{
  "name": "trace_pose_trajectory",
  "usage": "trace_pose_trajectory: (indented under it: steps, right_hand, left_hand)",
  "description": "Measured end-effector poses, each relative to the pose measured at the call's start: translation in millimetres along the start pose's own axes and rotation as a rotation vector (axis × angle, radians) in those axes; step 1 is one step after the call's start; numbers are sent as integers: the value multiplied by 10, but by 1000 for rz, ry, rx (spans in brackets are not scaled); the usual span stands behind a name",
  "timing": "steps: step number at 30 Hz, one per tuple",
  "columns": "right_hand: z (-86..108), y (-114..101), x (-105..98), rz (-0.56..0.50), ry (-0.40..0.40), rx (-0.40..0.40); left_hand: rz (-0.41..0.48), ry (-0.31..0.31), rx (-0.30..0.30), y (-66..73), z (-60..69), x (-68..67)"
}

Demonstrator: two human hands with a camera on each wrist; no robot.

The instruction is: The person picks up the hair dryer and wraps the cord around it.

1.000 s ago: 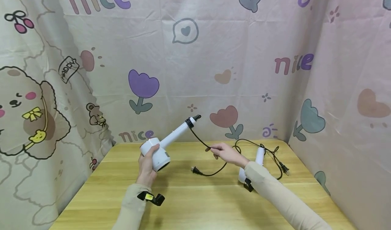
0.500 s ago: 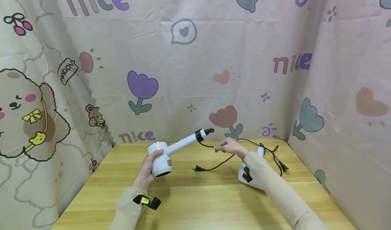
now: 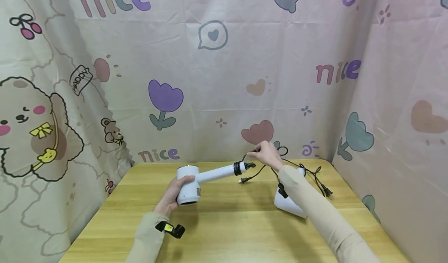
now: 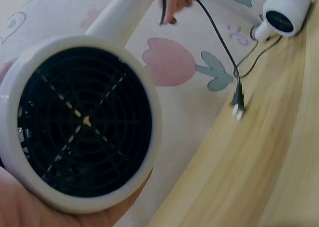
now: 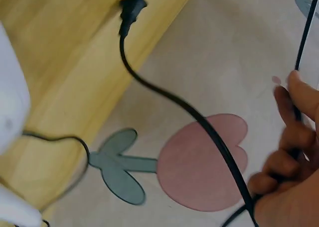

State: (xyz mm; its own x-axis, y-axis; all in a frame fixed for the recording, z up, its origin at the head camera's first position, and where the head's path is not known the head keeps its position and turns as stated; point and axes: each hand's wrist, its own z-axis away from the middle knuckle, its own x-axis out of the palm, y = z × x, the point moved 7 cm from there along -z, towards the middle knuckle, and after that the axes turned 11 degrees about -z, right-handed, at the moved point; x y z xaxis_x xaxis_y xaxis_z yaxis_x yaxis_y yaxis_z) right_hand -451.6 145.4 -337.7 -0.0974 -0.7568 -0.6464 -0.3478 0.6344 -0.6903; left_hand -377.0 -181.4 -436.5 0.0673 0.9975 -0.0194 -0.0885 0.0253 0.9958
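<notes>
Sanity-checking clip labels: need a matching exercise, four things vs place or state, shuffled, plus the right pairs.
Things
1. left hand
2. right hand
3. coil
4. other dryer

Place or state
A. holds a black cord
B. rests on the table
C. grips the held dryer
D. wound round a handle, near its end

Pairs: 1-C, 2-A, 3-D, 4-B
</notes>
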Motion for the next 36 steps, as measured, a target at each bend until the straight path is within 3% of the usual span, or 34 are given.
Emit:
trace_pose_trajectory:
  steps: [4, 10, 18, 21, 25, 30, 36]
  right_hand:
    - [-44, -162, -90, 86, 64, -127]
    - [20, -417, -85, 257, 165, -347]
    - [211, -712, 6, 314, 207, -568]
    - [274, -794, 16, 331, 235, -631]
    - [339, -804, 40, 362, 247, -621]
    - [364, -763, 98, 377, 205, -578]
    - [383, -721, 183, 346, 132, -565]
  left_hand:
    - [-101, 45, 34, 87, -45, 4]
    - [-323, 117, 158, 259, -49, 4]
    - [-419, 138, 201, 374, -36, 18]
    - [-444, 174, 215, 405, -54, -5]
    - [-495, 297, 214, 406, -46, -101]
    - [-516, 442, 224, 415, -1, -205]
    - [-499, 595, 309, 507, 64, -213]
